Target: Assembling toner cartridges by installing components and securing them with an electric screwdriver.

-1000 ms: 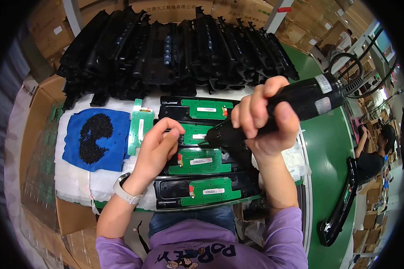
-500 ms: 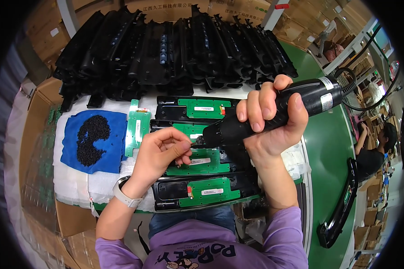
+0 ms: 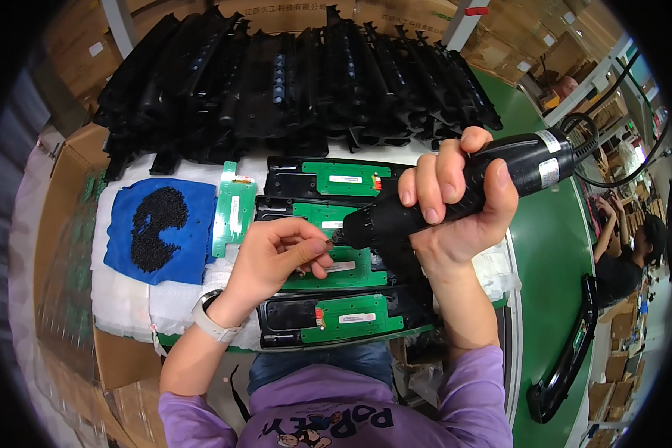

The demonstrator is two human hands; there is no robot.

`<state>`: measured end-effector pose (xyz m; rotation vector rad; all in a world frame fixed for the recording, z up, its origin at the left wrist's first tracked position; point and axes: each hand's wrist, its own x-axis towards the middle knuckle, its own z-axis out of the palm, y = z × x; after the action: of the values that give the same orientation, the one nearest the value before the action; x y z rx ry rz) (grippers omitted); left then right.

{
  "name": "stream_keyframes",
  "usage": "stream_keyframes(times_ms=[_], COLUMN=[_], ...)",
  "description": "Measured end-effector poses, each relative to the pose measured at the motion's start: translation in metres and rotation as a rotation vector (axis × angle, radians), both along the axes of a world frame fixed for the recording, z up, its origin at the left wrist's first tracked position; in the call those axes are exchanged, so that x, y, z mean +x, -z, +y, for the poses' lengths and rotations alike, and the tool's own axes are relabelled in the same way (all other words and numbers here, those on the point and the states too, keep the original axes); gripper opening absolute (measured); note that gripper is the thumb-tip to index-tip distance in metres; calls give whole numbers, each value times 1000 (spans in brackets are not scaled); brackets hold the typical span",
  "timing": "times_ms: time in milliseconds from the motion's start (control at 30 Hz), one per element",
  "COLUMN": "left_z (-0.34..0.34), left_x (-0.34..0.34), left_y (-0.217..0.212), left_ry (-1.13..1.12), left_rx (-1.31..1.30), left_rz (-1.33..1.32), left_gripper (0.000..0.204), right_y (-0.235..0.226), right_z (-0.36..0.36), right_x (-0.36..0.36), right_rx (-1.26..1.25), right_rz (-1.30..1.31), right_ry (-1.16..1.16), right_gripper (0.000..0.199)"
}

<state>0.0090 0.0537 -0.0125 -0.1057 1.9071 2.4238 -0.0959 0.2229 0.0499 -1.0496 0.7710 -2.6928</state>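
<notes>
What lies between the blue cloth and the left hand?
In the head view, the near end of a green circuit board lies there, on white padding.

Assembly workshop: circuit boards, cartons

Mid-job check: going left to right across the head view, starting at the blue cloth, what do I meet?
Blue cloth → loose green board → left hand → right hand → long black part.

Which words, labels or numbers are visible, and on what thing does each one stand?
Wording is left uncopied; places only:
Purple shirt: dark lettering.
Cardboard boxes: printed characters.
Green circuit boards: white stickers, too small to read.
Black power tool: two pale labels, too small to read.
</notes>
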Motion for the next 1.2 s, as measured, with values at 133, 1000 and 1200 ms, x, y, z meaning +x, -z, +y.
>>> stream_keyframes(times_ms=[133,1000,1200], left_z=[-2,-143,-142], left_x=[3,48,44], left_y=[-3,16,11], left_ry=[50,-828,-816], left_rx=[-131,-1708,-1531], left_rz=[116,99,88], left_gripper=[12,10,11], right_y=[-2,13,13], right_z=[1,-12,-16], right_x=[-3,-22,-28], right_rx=[6,602,652], right_rz=[-53,164,223], right_ry=[-77,253,260], right_gripper=[24,23,18])
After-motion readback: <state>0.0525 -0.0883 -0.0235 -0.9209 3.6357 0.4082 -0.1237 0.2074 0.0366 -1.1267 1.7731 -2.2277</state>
